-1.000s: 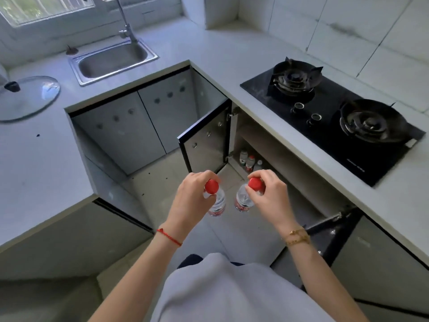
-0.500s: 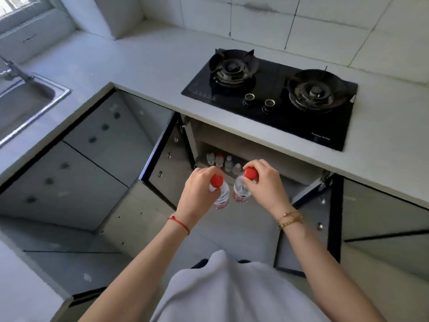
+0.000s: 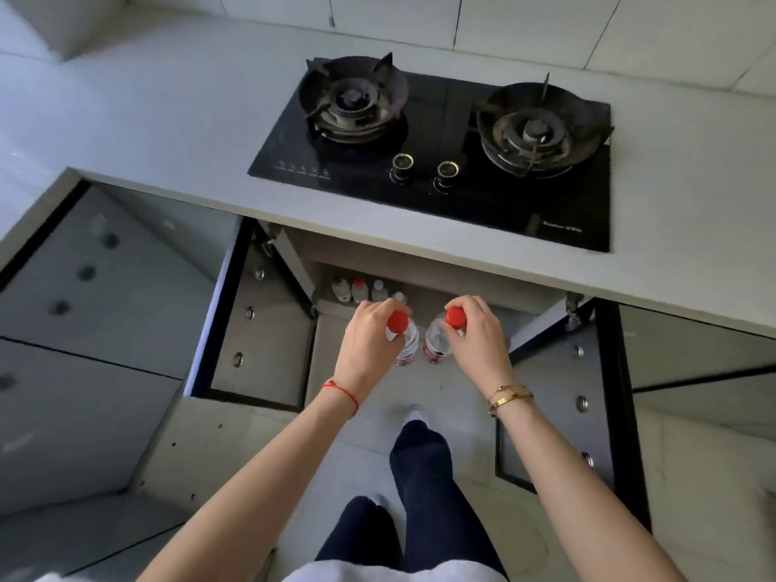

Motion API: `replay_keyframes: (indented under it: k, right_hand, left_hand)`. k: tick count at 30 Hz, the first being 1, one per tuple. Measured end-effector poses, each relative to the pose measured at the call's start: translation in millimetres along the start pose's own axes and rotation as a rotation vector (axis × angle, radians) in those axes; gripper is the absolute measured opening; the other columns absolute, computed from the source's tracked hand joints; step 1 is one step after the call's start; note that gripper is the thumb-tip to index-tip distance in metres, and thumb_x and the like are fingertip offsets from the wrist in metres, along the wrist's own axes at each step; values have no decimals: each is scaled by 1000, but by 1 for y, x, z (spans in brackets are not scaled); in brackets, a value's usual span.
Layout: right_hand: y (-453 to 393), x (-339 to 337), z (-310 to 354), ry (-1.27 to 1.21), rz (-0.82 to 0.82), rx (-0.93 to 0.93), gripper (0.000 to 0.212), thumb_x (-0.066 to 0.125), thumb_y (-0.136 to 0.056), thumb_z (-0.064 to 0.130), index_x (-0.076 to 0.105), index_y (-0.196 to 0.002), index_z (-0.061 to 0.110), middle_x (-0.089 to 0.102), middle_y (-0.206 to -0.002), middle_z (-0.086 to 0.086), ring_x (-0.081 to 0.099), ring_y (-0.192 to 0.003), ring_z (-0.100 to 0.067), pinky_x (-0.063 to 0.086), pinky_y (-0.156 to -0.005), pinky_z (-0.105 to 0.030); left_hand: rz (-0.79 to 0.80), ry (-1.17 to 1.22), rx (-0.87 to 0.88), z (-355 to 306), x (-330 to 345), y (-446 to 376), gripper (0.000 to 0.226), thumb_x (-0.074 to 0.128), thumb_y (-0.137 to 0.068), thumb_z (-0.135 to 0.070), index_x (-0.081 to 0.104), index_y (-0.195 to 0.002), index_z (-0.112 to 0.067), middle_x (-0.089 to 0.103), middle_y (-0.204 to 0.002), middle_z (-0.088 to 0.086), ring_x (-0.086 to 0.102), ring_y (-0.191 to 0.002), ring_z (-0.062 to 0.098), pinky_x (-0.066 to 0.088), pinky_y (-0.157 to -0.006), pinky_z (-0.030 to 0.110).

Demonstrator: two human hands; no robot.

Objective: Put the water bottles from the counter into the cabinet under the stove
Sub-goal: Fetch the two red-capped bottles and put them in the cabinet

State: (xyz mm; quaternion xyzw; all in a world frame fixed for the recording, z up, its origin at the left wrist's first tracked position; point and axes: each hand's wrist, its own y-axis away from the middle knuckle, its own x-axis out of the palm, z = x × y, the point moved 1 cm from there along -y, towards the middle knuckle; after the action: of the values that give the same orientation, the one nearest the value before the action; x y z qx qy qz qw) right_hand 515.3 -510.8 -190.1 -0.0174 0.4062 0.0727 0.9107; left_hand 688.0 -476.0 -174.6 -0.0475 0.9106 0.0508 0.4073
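Note:
My left hand point(image 3: 369, 346) grips a clear water bottle with a red cap point(image 3: 406, 346) by its neck. My right hand point(image 3: 476, 338) holds a second red-capped water bottle point(image 3: 434, 344) the same way. Both bottles hang upright side by side, above the floor in front of the open cabinet point(image 3: 420, 283) under the black two-burner stove point(image 3: 441, 149). Several small bottles point(image 3: 361, 289) stand in a row at the cabinet's front left edge.
The cabinet's left door point(image 3: 256, 321) and right door point(image 3: 588, 396) swing outward on either side of my arms. My legs in dark trousers point(image 3: 420, 476) stand on the grey floor between them. The pale counter point(image 3: 168, 119) runs left around a corner.
My view has swung right from the sink to face the stove squarely. Both hands with their bottles have come closer to the open cabinet.

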Motion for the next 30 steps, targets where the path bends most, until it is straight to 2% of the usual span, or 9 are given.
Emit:
replay_keyframes:
  k: [5, 9, 12, 16, 20, 24, 30]
  right_hand:
    - [-56, 57, -63, -6, 35, 40, 18, 65, -88, 15, 59, -105, 13, 57, -112, -1, 56, -93, -15, 39, -79, -21]
    - [-94, 107, -119, 13, 40, 70, 16, 64, -88, 13, 57, -103, 12, 55, -115, -2, 57, -94, -18, 41, -75, -23]
    - [-119, 149, -166, 46, 43, 85, 18, 63, -88, 10, 57, -104, 11, 54, -117, -4, 58, -97, -21, 48, -76, -28]
    - [-151, 207, -224, 95, 26, 68, 18, 63, -86, 6, 58, -103, 9, 56, -115, -9, 60, -100, -28, 54, -86, -39]
    - [-174, 259, -276, 140, -21, 74, 19, 63, -87, 9, 58, -105, 9, 59, -114, -10, 63, -98, -29, 55, -84, -40]
    - [-191, 300, -322, 143, -67, 78, 22, 64, -86, 9, 61, -108, 7, 63, -109, -14, 64, -95, -33, 52, -79, -37]
    - [-222, 340, -369, 106, -36, 42, 26, 69, -82, 10, 61, -107, 6, 62, -110, -15, 63, -95, -35, 52, -82, -39]
  left_hand:
    - [41, 6, -50, 44, 72, -63, 34, 66, -74, -5, 66, -103, -22, 66, -98, 2, 54, -97, 18, 37, -75, 19]
    - [54, -26, -36, 89, 134, -110, 27, 65, -74, -7, 66, -98, -19, 68, -92, 2, 54, -92, 21, 37, -71, 23]
    - [51, -26, -35, 127, 182, -140, 28, 66, -74, -5, 68, -101, -15, 68, -95, 3, 55, -93, 23, 45, -74, 28]
    - [41, -30, -21, 178, 250, -174, 34, 70, -75, -9, 67, -109, -13, 67, -105, 7, 59, -99, 24, 47, -81, 28]
    - [41, -45, 2, 226, 316, -206, 30, 70, -72, -9, 68, -102, -14, 70, -99, 8, 63, -93, 25, 51, -77, 29]
    - [20, -57, 60, 261, 368, -235, 28, 68, -67, 0, 72, -93, -9, 74, -89, 12, 67, -85, 31, 51, -81, 32]
    - [6, -102, 102, 301, 424, -266, 34, 72, -70, -13, 72, -103, -24, 74, -94, 8, 69, -85, 25, 58, -77, 37]
